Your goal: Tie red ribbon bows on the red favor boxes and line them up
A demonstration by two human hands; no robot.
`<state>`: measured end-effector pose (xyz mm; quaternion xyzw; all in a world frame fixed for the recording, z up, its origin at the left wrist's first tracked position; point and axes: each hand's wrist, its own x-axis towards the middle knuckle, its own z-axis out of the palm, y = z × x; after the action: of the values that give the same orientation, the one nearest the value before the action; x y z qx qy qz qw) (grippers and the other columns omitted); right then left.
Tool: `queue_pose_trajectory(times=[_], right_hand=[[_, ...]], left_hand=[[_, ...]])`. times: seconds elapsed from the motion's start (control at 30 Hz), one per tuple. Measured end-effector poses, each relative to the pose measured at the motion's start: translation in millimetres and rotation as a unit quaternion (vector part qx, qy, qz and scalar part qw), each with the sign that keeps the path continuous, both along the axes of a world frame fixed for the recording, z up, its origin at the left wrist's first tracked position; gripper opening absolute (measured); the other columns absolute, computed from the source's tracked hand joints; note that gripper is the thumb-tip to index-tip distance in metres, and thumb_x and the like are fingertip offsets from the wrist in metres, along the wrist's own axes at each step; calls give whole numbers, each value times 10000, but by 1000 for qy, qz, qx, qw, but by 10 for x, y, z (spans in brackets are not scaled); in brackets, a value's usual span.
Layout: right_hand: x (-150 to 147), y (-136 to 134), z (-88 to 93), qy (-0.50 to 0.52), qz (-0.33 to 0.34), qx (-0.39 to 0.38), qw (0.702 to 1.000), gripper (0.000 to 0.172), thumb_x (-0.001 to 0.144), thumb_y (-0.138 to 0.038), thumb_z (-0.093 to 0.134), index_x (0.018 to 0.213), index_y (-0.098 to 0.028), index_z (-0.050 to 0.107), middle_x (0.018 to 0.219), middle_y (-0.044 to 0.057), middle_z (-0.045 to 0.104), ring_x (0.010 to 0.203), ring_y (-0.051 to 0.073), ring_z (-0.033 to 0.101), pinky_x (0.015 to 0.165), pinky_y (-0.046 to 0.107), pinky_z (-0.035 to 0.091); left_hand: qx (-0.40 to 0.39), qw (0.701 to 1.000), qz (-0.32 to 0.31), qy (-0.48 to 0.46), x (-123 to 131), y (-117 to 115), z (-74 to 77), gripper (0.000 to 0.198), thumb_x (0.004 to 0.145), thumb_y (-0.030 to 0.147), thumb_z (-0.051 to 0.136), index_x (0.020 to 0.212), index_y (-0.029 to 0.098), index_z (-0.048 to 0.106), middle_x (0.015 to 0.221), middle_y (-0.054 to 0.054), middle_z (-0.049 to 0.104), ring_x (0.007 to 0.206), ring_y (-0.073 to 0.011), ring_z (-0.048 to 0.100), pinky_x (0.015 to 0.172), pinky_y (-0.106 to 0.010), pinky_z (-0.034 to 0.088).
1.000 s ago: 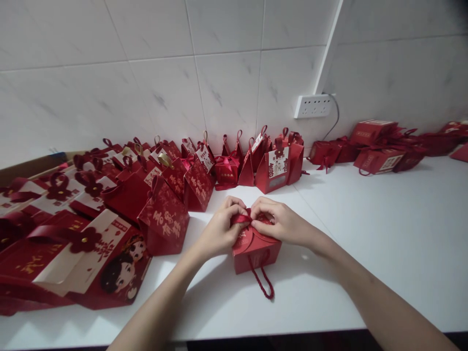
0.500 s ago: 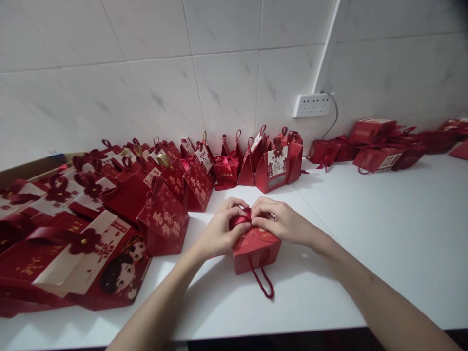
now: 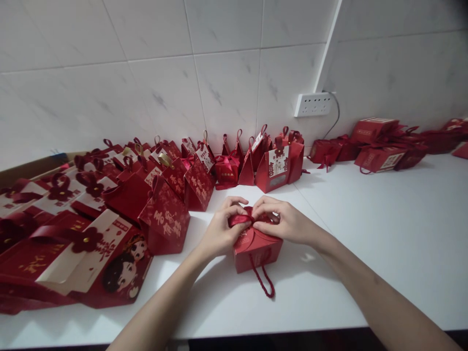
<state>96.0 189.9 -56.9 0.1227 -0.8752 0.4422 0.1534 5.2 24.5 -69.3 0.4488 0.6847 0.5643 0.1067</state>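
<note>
A small red gift box (image 3: 257, 254) stands on the white table in front of me, its rope handle (image 3: 263, 282) hanging down the near side onto the table. On top of the box lies a red ribbon (image 3: 239, 220), gathered at the middle of the lid. My left hand (image 3: 228, 225) pinches the ribbon from the left between thumb and fingers. From the right, my right hand (image 3: 280, 219) pinches it close to the same spot. The fingers cover part of the lid and the ribbon's centre.
Many red gift boxes (image 3: 166, 219) crowd the left side and run along the tiled wall (image 3: 226, 83). More red boxes (image 3: 382, 158) are stacked at the back right. A white power strip (image 3: 312, 105) is fixed to the wall. The table's front edge (image 3: 278, 335) lies below my arms.
Both hands stay at the ribbon on the lid, with small finger movements. The ribbon loop under my left fingers looks slightly fuller. The box has barely shifted.
</note>
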Motion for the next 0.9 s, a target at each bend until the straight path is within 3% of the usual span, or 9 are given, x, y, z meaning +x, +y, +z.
queue_pose_trajectory(times=[0.17,0.37,0.7,0.9], right_hand=[[-5,-36,-5,-5,-16,-3,1000,69,821,-177,570,754,-184,583,877,19,571,799,138,557,748,282,426],[-8,-30,-49,-4,-17,-20,1000,103,871,-232,541,781,-188,568,879,21,555,808,142,538,752,286,418],[-10,-22,-11,-28,-14,-6,999,91,837,-170,543,754,-190,572,856,11,549,773,133,538,734,278,412],[15,-36,5,-15,-25,6,1000,125,840,-146,517,724,-185,542,843,17,555,764,137,529,727,290,423]], left_hand=[[22,1000,-1,1,-21,12,-25,49,754,207,603,732,169,580,1061,-76,520,1045,-199,515,947,-348,392],[-24,998,-20,57,-15,-24,43,60,779,224,588,802,168,593,1083,-83,517,1065,-201,503,954,-337,384],[-9,998,-53,-16,-41,-6,31,45,750,216,622,739,173,630,1010,-64,530,1016,-192,501,950,-337,372],[-11,999,-39,-18,-22,-16,26,61,740,234,648,739,173,646,989,-59,537,967,-185,525,931,-343,400]])
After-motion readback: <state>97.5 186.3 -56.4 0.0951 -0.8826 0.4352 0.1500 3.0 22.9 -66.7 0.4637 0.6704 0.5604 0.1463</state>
